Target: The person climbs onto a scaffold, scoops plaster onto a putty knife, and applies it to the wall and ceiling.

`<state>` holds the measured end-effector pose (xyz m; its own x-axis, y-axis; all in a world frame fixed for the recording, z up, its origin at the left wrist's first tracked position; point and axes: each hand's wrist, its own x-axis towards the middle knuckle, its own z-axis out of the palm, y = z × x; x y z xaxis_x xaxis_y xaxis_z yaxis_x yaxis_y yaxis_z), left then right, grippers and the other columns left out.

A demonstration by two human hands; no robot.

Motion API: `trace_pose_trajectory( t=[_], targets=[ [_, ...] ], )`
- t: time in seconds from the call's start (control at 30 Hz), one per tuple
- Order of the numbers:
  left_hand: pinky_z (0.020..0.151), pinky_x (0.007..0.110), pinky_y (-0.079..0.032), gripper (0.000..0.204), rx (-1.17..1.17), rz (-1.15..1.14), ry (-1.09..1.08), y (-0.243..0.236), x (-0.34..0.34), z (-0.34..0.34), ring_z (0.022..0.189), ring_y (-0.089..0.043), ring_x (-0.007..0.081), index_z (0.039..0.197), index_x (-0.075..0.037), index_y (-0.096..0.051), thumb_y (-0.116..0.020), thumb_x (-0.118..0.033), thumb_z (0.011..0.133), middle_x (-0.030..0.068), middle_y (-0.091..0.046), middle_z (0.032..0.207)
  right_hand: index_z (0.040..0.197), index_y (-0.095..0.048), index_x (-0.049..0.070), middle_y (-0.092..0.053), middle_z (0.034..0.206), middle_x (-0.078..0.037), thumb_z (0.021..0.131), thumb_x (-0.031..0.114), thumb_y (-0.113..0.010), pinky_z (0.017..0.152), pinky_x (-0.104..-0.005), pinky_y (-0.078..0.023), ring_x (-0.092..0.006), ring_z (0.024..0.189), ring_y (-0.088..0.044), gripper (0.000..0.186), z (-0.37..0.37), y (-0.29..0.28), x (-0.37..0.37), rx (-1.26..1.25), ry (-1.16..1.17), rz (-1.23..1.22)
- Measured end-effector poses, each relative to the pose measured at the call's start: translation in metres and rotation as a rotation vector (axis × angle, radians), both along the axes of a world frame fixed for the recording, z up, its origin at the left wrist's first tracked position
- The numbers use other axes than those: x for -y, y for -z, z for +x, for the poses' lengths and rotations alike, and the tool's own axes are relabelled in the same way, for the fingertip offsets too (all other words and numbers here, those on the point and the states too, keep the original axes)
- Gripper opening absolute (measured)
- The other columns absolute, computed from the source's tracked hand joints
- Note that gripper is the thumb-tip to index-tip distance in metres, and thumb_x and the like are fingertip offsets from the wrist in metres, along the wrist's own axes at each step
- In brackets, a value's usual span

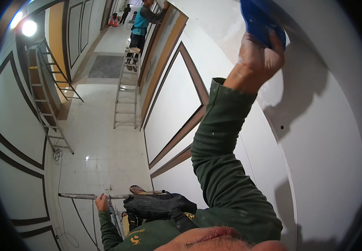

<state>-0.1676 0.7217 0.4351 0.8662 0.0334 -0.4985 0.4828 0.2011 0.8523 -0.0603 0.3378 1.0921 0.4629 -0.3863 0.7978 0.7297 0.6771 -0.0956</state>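
Observation:
Raised high at the upper right, my right hand (261,54) is closed on a blue plastic spreader (258,19), a smooth curved piece held against or close to the white wall (289,71). White smears mark that hand and wrist. Low on the left, my left hand (102,202) is closed at a worn metal rail (76,195) in front of my body. Part of its grip is hidden. A black bag (160,206) hangs at my front by a strap, beside the rail.
A stepladder (49,100) stands by the left wall near a bright lamp (29,28). Farther along, a person (141,23) in a blue vest is at another ladder (126,94). A cable (60,188) trails over the pale tiled floor. Brown-framed panels (174,108) line the right wall.

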Motion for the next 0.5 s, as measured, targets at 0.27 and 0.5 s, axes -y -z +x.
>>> trace_pose_trajectory(
  t=[0.27, 0.5],
  targets=[
    [0.035, 0.028, -0.042, 0.052, -0.051, 0.010, 0.092, -0.012, 0.010, 0.003, 0.042, -0.050, 0.0149, 0.126, 0.010, -0.039, -0.054, -0.014, 0.082, 0.0066, -0.054, 0.070, 0.112, -0.043, -0.012, -0.047, 0.120, -0.026, 0.072, -0.014, -0.046, 0.102, -0.0494, -0.033, -0.0351, 0.115, -0.045, 0.040, -0.080, 0.007, -0.014, 0.039, -0.145, -0.027],
    [0.036, 0.027, -0.041, 0.049, -0.034, -0.058, 0.121, -0.027, 0.029, 0.013, 0.044, -0.051, 0.0140, 0.124, 0.009, -0.043, -0.055, -0.015, 0.083, 0.0065, -0.056, 0.071, 0.108, -0.044, -0.012, -0.049, 0.117, -0.025, 0.077, -0.007, -0.048, 0.094, -0.0399, -0.042, -0.0267, 0.111, -0.050, 0.032, -0.127, 0.028, -0.041, 0.101, -0.132, -0.033]
  ],
)
